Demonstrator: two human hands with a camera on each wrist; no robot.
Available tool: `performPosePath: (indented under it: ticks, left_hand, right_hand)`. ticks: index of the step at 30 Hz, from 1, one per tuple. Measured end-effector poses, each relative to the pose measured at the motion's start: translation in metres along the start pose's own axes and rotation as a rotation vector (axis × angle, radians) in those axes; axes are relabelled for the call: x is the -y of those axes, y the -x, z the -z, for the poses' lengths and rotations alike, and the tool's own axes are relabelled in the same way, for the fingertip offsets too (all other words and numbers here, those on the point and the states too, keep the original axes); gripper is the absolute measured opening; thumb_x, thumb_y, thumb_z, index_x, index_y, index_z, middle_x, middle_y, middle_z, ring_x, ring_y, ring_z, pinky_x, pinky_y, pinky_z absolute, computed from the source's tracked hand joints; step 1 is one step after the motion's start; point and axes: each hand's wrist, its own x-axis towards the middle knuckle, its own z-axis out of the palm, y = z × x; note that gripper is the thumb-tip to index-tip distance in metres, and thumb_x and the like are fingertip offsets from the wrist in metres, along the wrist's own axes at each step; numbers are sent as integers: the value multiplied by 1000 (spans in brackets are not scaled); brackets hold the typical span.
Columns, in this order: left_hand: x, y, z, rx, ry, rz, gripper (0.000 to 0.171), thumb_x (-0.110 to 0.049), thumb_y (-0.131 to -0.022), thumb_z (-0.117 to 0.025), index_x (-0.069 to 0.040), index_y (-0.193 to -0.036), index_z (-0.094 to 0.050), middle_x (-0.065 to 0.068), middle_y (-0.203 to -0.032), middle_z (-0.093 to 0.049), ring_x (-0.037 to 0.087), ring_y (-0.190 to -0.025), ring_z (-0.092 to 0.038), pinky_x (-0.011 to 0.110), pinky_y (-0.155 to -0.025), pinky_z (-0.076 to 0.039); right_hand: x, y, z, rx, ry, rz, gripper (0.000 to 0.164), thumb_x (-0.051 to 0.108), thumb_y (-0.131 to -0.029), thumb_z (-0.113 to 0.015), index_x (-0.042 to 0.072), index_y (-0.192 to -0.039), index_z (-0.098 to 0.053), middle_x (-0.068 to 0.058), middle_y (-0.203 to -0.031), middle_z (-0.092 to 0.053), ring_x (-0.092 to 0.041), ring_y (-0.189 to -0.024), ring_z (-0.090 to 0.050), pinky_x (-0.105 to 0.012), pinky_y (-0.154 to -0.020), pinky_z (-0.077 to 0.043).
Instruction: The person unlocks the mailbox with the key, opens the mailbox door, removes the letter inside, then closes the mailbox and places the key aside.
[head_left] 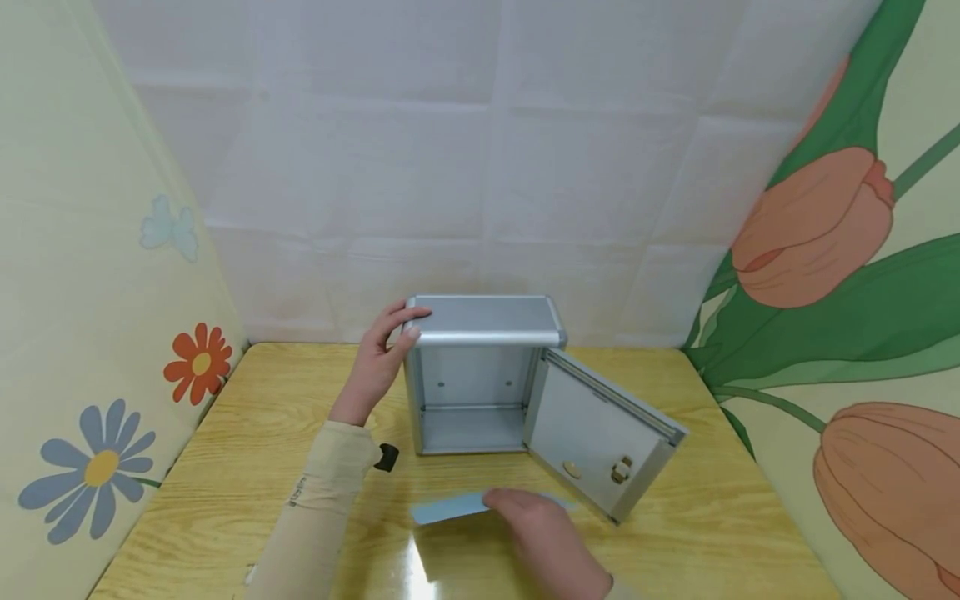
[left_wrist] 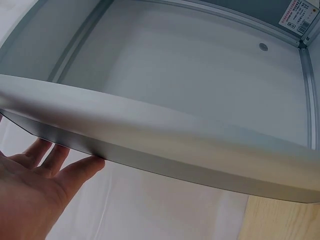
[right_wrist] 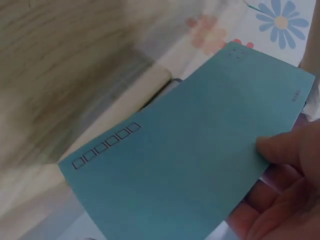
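Note:
A grey metal box (head_left: 483, 315) stands upright on the table with its front doorway facing me. Its hinged door (head_left: 585, 417) is swung out to the right, showing a brass-coloured lock (head_left: 622, 470) on the inner face. My left hand (head_left: 378, 362) rests on the box's upper left corner; in the left wrist view its fingertips (left_wrist: 95, 162) touch the outer wall. In front of the box, my right hand (head_left: 543, 533) pinches a light blue envelope (right_wrist: 175, 135) by one long edge, thumb on the printed side. A row of small printed squares (right_wrist: 106, 145) marks the envelope.
The wood-grain table (head_left: 225, 467) runs back to a white sheet (head_left: 450, 167). A small black object (head_left: 386, 457) lies left of the box, by my left sleeve. Flower-printed cloths hang at left and right. Inside the box, a printed label (left_wrist: 299, 17) shows in the left wrist view.

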Motion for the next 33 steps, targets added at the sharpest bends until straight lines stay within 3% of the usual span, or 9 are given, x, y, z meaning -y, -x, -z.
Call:
performPosePath:
  ticks: [7,15,21,27,33]
  left_hand:
    - [0,0,0,-4,5,-10,33,-12,-99,-50,0,-129,-56,20,-151,-26,27,-139,-21,55,-94,-37]
    - [0,-1,-1,-9,8,7,33,-13,-99,-51,-1,-129,-56,14,-151,-28,27,-138,-22,53,-94,-37]
    - [0,-1,-1,-10,14,1,32,-11,-99,-51,0,-129,-56,14,-150,-30,26,-136,-26,51,-92,-39]
    - [-1,-2,-1,-9,7,-10,32,-11,-99,-50,1,-129,-56,13,-148,-32,26,-133,-29,47,-88,-41]
    - [-1,-1,-1,-9,3,-4,33,-12,-99,-50,0,-129,-56,13,-149,-31,26,-132,-31,47,-87,-42]
  right_hand:
    - [6,6,-8,193,-34,-38,34,-8,-78,-65,8,-107,-66,-1,-102,-69,-15,-91,-65,-31,-78,-52]
    - [8,5,-13,400,-125,-133,24,8,-92,-60,10,-115,-66,-1,-112,-65,-16,-103,-61,-33,-83,-50]
    - [2,5,-19,517,-134,-151,32,12,-92,-59,15,-124,-64,-4,-123,-60,-21,-112,-57,-40,-89,-47]
    - [-4,7,-25,605,-129,-183,38,10,-87,-61,21,-122,-65,-5,-131,-56,-29,-120,-52,-50,-92,-44]
    - [-7,7,-29,664,-123,-211,39,12,-86,-65,23,-123,-65,-3,-135,-53,-28,-124,-48,-51,-94,-42]
